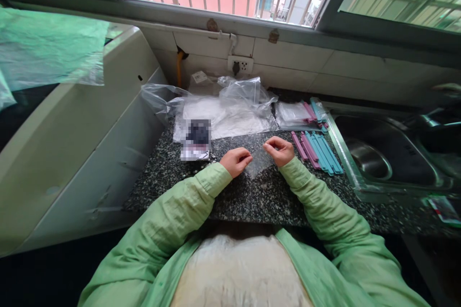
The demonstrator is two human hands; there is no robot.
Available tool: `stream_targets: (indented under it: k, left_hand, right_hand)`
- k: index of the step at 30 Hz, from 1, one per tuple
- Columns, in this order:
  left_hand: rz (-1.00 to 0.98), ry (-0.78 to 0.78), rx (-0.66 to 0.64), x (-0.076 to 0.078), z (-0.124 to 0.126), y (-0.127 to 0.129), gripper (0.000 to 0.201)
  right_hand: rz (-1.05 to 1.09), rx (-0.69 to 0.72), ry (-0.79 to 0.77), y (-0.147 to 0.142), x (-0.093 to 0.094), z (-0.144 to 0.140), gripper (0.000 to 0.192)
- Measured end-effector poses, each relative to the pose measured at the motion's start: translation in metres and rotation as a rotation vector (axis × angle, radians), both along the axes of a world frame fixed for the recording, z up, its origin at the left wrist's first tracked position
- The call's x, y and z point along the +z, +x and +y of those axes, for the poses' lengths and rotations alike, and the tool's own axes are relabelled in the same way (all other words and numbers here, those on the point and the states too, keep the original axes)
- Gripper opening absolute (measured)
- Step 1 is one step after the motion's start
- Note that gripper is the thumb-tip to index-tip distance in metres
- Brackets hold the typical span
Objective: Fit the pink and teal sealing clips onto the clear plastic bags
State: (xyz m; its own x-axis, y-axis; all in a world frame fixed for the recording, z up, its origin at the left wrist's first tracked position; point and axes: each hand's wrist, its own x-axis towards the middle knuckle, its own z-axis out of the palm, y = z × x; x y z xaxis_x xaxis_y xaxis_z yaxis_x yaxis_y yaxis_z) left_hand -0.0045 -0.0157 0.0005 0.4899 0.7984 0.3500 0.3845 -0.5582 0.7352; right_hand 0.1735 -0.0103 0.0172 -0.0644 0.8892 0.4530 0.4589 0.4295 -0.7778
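Observation:
A small clear plastic bag [260,164] hangs between my hands over the speckled dark counter [259,204]. At its left edge my left hand [236,161] is closed, the thumb and fingers pinched together. My right hand [279,151] pinches the bag's upper right edge. Just right of that hand lies a row of several slim pink and blue plastic sticks [319,152]. Left of my left hand is a card-like item [195,151], mostly blurred out. Beyond my hands, a stack of clear plastic bags [234,115] spreads toward the wall.
A clear packet [293,114] with more pink and blue sticks lies behind the row. A steel sink [406,148] with a metal bowl [369,158] is on the right. A pale appliance [118,120] borders the left. The back wall has a power socket [240,64] under a barred window.

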Motion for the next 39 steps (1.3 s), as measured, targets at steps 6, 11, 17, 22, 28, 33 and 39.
stream_targets:
  k: [6,11,17,22,28,33,39]
  left_hand:
    - [0.012,-0.018,0.019,-0.0004,0.0002,-0.0006,0.015]
    - [0.022,-0.072,0.065,-0.0029,0.0012,-0.0015,0.016]
    - [0.023,-0.123,0.093,-0.0044,0.0017,-0.0019,0.022]
    - [0.01,-0.096,0.06,-0.0043,0.0017,-0.0021,0.026]
    - [0.028,-0.08,0.046,-0.0042,0.0015,-0.0014,0.028]
    - [0.046,-0.068,0.043,-0.0025,0.0014,-0.0002,0.028]
    - [0.051,-0.045,0.015,0.0007,0.0008,0.0001,0.029]
  right_hand:
    - [-0.017,-0.021,-0.022,-0.0014,-0.0014,-0.0012,0.016]
    - [-0.019,0.025,0.016,-0.0005,-0.0021,-0.002,0.016]
    - [0.009,0.015,0.03,0.0021,-0.0016,-0.0011,0.014]
    - [0.043,-0.007,0.016,0.003,-0.0011,-0.0002,0.014]
    - [0.051,-0.034,0.0,0.0032,-0.0017,0.0008,0.017]
    - [0.054,-0.046,-0.005,0.0047,-0.0011,0.0025,0.018]
    - [0.039,-0.052,-0.017,0.0076,-0.0037,0.0058,0.02]
